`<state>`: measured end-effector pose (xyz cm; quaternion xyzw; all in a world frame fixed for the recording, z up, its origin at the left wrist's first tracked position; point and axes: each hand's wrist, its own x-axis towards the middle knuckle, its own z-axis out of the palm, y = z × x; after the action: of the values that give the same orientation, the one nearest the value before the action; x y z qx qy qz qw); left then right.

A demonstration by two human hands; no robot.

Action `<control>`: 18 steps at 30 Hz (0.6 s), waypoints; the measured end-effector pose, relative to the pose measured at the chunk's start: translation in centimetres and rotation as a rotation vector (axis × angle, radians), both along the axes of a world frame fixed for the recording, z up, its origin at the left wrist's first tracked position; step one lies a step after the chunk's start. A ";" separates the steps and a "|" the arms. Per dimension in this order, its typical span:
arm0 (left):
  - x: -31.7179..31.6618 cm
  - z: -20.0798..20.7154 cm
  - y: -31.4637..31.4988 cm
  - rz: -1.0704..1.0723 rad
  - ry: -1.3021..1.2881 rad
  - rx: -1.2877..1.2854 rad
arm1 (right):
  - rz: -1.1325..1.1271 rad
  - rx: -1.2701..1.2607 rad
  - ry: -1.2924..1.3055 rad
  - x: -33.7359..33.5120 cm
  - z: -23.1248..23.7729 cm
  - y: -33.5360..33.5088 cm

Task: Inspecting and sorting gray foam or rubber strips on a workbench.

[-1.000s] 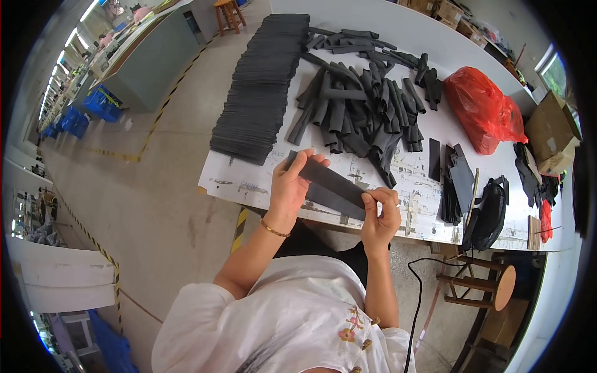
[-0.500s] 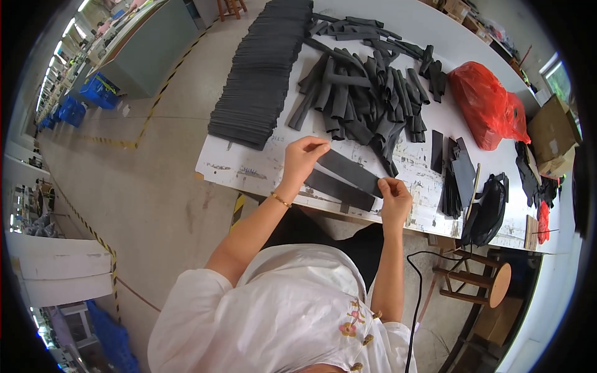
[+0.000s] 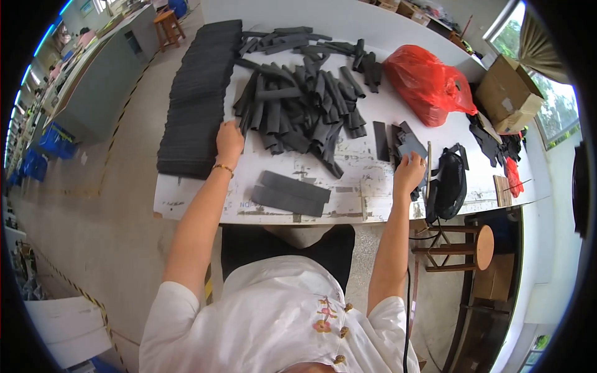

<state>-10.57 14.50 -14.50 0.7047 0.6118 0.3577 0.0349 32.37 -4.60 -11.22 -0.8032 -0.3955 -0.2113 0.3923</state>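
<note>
The left hand [image 3: 230, 144], a beaded bracelet [image 3: 223, 166] at its wrist, is closed up with fingers curled, at the right edge of a long, tightly packed row of dark grey fabric-like strips [image 3: 199, 93]; whether it has hold of one cannot be told. The right hand [image 3: 410, 174] is half open, fingers bent down over a small pile of flat dark grey pieces [image 3: 407, 138], and its grip on any of them cannot be made out. Between the hands, nearer the body, two flat dark grey rectangular strips [image 3: 286, 200] lie partly overlapping near the front edge of the white, scuffed tabletop [image 3: 357, 180]. Just beyond the left hand, to its right, spreads a loose heap of curled dark grey strips [image 3: 292, 102]. Left of the small pile lies a single narrow dark strip [image 3: 380, 140]; on its right are a thin pale stick [image 3: 429, 163] and a shiny black bag [image 3: 452, 183]. Farther back sits a bulging red plastic bag [image 3: 429, 81], with an open brown cardboard box [image 3: 507, 93] to its right
</note>
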 end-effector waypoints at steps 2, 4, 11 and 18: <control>0.3 -0.1 0.2 0.000 -0.088 -0.276 | -0.221 -0.269 -0.342 2.9 -0.9 0.3; -0.5 -1.0 -0.3 -0.011 -0.188 -0.250 | -0.203 -0.560 -0.266 3.4 -2.4 0.3; -1.7 0.2 -3.3 -0.141 -0.923 -0.593 | -0.008 -0.844 -0.606 1.4 -3.1 -1.5; -1.1 2.2 -9.8 -0.249 -1.552 -0.801 | 0.074 -0.509 -0.342 0.1 -0.6 -1.4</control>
<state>-11.71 4.69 -12.28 0.2592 0.4135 0.4877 0.7239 32.50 -5.99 -11.83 -0.8135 -0.5249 -0.2230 0.1139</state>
